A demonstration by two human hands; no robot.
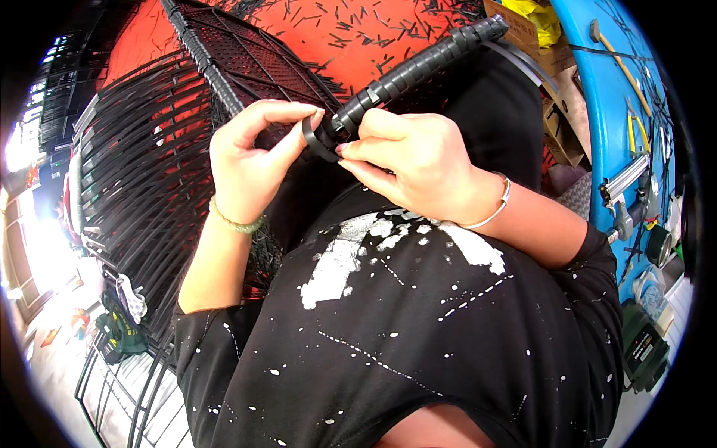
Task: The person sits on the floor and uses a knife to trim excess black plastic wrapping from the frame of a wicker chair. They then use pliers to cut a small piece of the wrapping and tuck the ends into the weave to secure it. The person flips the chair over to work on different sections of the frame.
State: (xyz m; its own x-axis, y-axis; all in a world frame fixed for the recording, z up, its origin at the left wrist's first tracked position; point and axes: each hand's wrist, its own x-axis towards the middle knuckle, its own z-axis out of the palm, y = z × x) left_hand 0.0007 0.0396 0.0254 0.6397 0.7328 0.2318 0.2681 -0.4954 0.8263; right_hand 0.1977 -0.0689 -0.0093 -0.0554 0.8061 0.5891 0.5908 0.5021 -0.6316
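Note:
A thick bar wrapped in flat black plastic strip (422, 71) slants from the middle of the view up to the right. At its near end, a loose length of black strip (311, 140) curves in a small loop. My left hand (250, 157) pinches this loop between thumb and forefinger. Close beside it, my right hand (422, 157) has its fingers pressed together at the strip's lower part, under the bar's end. Its fingers partly hide the join between strip and bar. A second wrapped bar (203, 60) edges a black woven panel (258, 48) behind my left hand.
Many black strips (142, 172) hang bowed at the left. Short black offcuts litter the red surface (328, 33) ahead. On the right, a blue table (597, 97) carries a hammer (624, 67), yellow-handled pliers (636, 131) and other tools. A cardboard box (515, 30) stands near the bar's far end.

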